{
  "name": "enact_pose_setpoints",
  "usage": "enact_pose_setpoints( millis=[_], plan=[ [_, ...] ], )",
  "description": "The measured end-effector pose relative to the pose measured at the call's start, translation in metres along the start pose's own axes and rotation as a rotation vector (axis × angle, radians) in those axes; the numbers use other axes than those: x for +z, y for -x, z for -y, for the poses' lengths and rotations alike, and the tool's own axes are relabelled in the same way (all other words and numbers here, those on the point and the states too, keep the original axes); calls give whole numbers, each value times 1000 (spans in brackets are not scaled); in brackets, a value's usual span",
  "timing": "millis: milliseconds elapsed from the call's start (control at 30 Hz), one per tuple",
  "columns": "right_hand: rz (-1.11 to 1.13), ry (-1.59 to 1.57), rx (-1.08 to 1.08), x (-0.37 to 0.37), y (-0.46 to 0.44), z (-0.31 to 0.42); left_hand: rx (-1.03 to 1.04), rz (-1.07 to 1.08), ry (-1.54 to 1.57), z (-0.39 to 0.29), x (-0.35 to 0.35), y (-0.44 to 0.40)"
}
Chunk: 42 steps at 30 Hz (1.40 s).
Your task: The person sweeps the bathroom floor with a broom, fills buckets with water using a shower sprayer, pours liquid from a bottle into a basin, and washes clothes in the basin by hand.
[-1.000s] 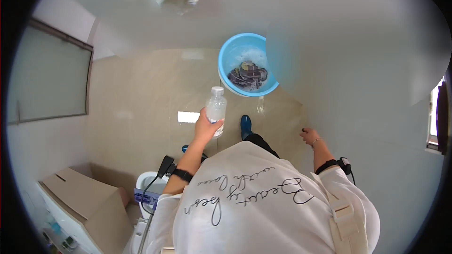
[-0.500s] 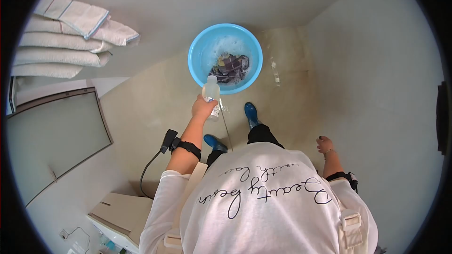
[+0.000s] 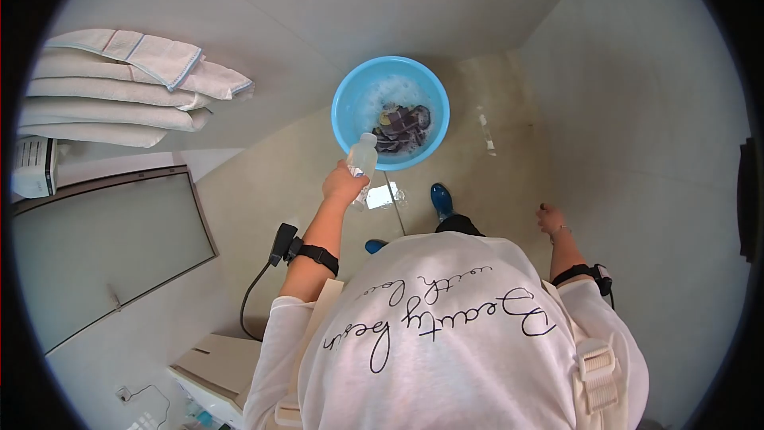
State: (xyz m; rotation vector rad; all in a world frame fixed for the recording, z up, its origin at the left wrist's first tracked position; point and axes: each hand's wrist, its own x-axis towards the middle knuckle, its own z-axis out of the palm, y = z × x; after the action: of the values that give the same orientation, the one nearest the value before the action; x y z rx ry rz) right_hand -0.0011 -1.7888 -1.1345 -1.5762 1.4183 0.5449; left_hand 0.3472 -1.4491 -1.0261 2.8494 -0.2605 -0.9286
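My left hand (image 3: pixel 345 185) is wrapped round a clear plastic bottle (image 3: pixel 364 158) with a white cap and a label. The bottle is tilted a little, its capped end over the near left rim of a light blue basin (image 3: pixel 342 121). Dark wet cloth (image 3: pixel 404 129) lies in foamy water inside the basin. My right hand (image 3: pixel 549 219) hangs low at my right side, away from the basin, its fingers loosely curled and slightly apart with nothing visible held.
Folded white towels (image 3: pixel 119 91) are stacked at the upper left, above a white box (image 3: pixel 33 167). A framed glass panel (image 3: pixel 111 247) is at the left, with a beige cabinet (image 3: pixel 215 366) at the lower left. Blue boots (image 3: pixel 442 201) stand on wet tiles.
The bottle in my left hand has come from short of the basin to its near rim. The view has shifted, bringing the towels into clear sight. My right hand still hangs at my side.
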Motion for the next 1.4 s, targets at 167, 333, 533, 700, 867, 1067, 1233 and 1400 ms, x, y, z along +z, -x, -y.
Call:
enact_pose_setpoints(
  millis=[167,333,533,700,867,1067,1233,1400],
  plan=[
    [25,-56,0,9,18,17,10,-14,-93,12,-13,16],
    [116,19,-12,17,10,20,-2,-3,-167,12,-20,31],
    [104,26,-57,27,-3,18,-12,-21,-261,13,-23,41],
    [109,18,-76,31,-9,13,-47,-78,-253,31,-23,41],
    [82,61,-117,40,-23,2,-80,-77,-327,37,-20,47],
    [95,124,-381,57,-121,-62,-50,-38,-232,21,5,41],
    [-132,1182,-1196,41,-122,-8,35,-52,-161,10,-3,51],
    [49,553,-682,30,-92,4,23,-78,-123,14,5,41]
  ],
)
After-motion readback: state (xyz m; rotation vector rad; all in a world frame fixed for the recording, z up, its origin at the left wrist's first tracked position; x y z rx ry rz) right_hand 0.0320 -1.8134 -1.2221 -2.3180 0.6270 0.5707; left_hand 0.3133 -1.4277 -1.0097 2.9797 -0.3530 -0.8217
